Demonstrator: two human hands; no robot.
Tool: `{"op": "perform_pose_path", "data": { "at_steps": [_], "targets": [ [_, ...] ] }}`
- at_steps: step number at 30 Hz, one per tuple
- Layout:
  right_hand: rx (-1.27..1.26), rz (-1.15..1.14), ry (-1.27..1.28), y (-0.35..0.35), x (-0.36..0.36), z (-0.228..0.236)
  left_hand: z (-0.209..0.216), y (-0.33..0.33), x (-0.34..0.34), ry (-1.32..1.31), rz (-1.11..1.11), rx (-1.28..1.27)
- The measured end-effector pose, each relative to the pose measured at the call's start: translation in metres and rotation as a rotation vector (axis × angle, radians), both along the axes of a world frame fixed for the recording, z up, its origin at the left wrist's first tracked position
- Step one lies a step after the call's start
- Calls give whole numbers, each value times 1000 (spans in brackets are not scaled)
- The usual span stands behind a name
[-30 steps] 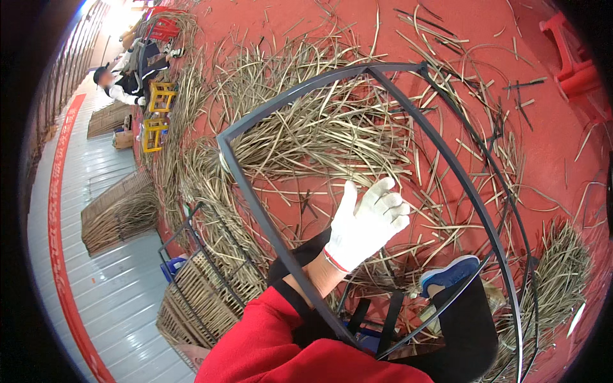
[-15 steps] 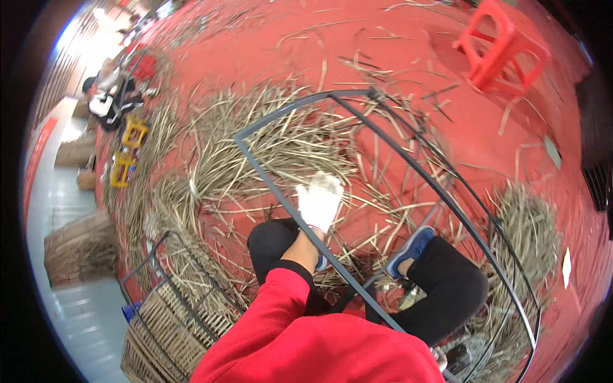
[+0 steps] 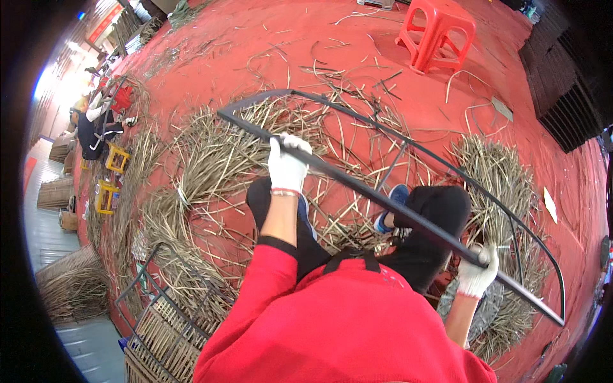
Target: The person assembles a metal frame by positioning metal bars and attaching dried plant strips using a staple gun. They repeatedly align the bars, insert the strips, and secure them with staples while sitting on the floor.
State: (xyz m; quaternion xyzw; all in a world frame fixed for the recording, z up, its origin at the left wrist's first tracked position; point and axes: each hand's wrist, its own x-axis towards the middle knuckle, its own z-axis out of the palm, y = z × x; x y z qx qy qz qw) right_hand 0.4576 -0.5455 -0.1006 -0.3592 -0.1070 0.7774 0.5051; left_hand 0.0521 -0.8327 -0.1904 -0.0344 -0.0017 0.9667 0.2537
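Observation:
A dark grey metal frame (image 3: 373,189) with a long straight bar and a curved far side lies slantwise across my lap. My left hand (image 3: 287,167), in a white glove, is closed round the bar near its left end. Farther right, my right hand (image 3: 477,271), also gloved in white, grips the same bar close to its lower right end. Beyond the frame a big pile of dry, flat brown strips (image 3: 223,153) spreads over the red floor. My bent legs, in black trousers, show beneath the bar.
A partly woven basket (image 3: 167,335) on a wire frame stands at lower left. Tied strips (image 3: 498,182) lie at right. A red plastic stool (image 3: 437,38) is at the far right, near stacked dark panels (image 3: 565,96). Another person (image 3: 92,127) sits at far left by yellow stools (image 3: 107,196).
The metal frame has tilted, its curved side now lower. My left hand has gone from open beside the bar to gripping it. My right hand has come into plain view on the bar.

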Motion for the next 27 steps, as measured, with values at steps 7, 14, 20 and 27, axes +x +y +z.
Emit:
{"op": "perform_pose_path", "data": {
  "at_steps": [7,14,20,27],
  "targets": [
    [159,175,454,81,-16,62,75,7,-1,289,22,-40],
    [210,161,409,131,-60,90,101,-14,-26,367,-41,-212],
    [302,229,506,145,-103,122,136,-6,-77,277,-56,-285],
    [357,232,561,190,-147,184,208,22,-155,535,-161,-157]
  ]
}}
